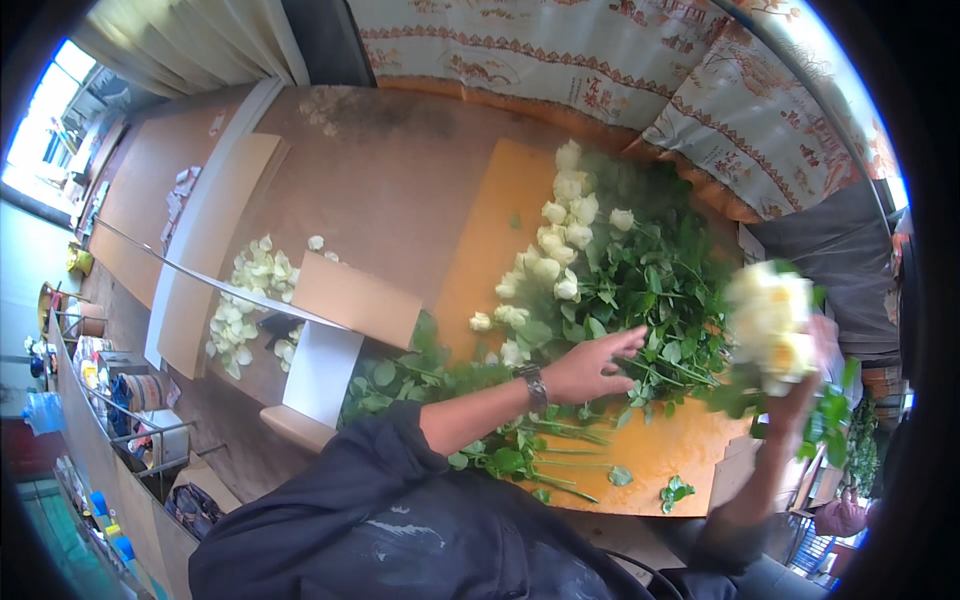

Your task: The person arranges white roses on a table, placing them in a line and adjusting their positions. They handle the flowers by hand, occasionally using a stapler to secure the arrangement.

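Observation:
My right hand (801, 386), blurred, grips a small bunch of creamy white roses (769, 322) at the right of the table; some leaves (829, 424) hang beside the wrist. Empty, with its fingers apart, my left hand (596, 367) reaches over the stems and leaves (664, 300) of a large rose pile. The pile's white rose heads (553, 240) line its left side. Several cut stems (570, 454) lie below my left hand on the orange board (645, 469). A dark watch or bracelet (535, 386) circles my left wrist.
Loose white petals (259, 274) are heaped on the left, near a cardboard piece (360, 296) and a white panel (322, 375). A thin metal bar (217, 281) crosses there. Patterned sheeting (525, 56) hangs behind the table. Shelving with goods (150, 405) stands at far left.

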{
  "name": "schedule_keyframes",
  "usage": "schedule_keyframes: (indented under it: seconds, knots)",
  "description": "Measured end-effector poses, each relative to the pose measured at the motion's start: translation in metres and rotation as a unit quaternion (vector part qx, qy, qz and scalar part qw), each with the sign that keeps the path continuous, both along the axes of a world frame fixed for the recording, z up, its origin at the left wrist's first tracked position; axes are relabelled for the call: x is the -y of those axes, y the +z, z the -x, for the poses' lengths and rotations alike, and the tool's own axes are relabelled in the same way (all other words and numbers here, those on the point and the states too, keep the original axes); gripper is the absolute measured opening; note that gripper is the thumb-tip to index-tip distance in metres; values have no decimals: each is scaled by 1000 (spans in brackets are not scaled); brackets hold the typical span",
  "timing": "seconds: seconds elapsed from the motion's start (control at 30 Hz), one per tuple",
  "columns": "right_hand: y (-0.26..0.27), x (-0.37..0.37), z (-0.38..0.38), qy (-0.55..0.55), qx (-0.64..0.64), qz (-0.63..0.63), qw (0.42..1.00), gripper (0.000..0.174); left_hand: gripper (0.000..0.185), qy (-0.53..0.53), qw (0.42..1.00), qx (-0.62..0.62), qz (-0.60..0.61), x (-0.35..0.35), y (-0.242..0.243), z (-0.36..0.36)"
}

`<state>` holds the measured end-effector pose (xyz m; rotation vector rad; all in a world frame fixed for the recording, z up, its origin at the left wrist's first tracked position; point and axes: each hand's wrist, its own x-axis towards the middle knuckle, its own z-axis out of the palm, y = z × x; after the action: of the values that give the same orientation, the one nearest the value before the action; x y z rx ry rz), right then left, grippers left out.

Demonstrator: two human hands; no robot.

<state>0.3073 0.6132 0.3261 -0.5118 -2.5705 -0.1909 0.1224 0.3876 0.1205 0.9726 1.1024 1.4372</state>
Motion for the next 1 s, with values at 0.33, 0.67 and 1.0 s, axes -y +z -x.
schedule_keyframes:
  seconds: [0.33,0.67,1.0]
  knots:
    - [-135,114,74,40,-1,334,942,28,64,60,935,349,-8,21,-25,-2]
    - [-146,135,82,73,-27,358,931,75,65,21,849,524,-65,21,-34,-26]
    - [-166,132,83,47,-156,774,611,96,66,65,902,427,-5,27,-54,-37]
